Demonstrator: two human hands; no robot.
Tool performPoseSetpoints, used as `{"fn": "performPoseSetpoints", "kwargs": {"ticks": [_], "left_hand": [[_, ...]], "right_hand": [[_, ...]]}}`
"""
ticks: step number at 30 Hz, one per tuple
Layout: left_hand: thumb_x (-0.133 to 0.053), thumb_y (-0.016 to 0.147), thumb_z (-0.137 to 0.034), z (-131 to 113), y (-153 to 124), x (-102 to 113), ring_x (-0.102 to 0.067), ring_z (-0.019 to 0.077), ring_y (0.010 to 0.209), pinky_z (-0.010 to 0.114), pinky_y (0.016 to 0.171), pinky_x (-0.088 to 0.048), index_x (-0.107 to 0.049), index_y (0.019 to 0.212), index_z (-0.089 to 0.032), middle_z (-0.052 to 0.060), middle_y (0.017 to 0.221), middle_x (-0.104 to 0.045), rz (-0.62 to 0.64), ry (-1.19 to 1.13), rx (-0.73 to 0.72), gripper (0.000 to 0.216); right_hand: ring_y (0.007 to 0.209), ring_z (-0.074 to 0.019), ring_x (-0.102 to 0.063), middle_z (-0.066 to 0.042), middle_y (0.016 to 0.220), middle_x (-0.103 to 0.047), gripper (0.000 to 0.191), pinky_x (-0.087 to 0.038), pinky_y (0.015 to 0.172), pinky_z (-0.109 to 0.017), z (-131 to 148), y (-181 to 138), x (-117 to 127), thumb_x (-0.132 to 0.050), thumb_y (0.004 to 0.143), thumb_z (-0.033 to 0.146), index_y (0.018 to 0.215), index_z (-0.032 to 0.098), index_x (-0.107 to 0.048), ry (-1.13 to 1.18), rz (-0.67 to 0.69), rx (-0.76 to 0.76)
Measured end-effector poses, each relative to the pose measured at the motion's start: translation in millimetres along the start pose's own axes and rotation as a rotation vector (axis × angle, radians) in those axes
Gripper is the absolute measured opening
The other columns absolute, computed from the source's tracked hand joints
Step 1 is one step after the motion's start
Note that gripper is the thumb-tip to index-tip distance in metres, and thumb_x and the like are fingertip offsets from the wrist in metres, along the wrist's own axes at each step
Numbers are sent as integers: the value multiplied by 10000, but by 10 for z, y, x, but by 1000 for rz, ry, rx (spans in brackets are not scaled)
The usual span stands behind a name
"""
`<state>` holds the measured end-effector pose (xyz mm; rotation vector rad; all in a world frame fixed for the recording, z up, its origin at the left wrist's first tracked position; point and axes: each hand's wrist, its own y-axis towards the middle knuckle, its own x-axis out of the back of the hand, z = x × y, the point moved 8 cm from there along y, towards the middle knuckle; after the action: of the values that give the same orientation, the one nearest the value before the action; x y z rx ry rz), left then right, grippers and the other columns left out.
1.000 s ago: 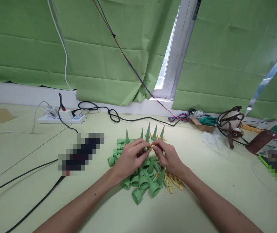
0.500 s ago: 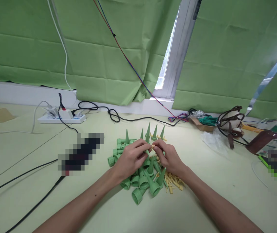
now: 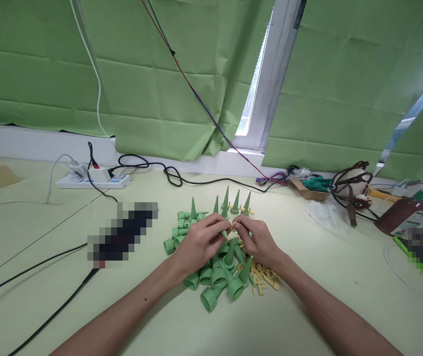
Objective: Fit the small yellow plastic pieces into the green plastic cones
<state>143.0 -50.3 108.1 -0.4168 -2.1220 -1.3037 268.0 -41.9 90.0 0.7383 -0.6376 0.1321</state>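
A heap of green plastic cones [image 3: 219, 274] lies on the pale table, with small yellow pegs [image 3: 265, 278] scattered at its right side. Above the heap my left hand [image 3: 196, 242] pinches a green cone [image 3: 223, 231]. My right hand [image 3: 258, 240] meets it fingertip to fingertip and holds a small yellow peg [image 3: 232, 225] against that cone. Several finished cones [image 3: 235, 203] stand upright just behind my hands.
A white power strip [image 3: 93, 179] with black cables sits at the back left. A black cable [image 3: 41, 267] crosses the table at the left. Clear plastic [image 3: 326, 212], a brown strap bundle [image 3: 352, 190] and boxes crowd the right side. Green curtains hang behind.
My fingers have shifted slightly on the cone and peg; both hands stay in the same place above the heap.
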Motion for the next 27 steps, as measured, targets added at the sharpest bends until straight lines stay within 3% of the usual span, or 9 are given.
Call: {"fn": "performPoseSetpoints", "kwargs": {"ticks": [27], "left_hand": [[-535,871,-13,-24,0,-8,-517,99,688,204,618,-427,-636,1025,-178,14,851,-563,15,-40,-26,247]], "right_hand": [[546,-104,-388,37,622,-436,260,-306,562,-232,-32,-9,-19,-394,1006,244,769,192,-487,-32,-14,10]]}}
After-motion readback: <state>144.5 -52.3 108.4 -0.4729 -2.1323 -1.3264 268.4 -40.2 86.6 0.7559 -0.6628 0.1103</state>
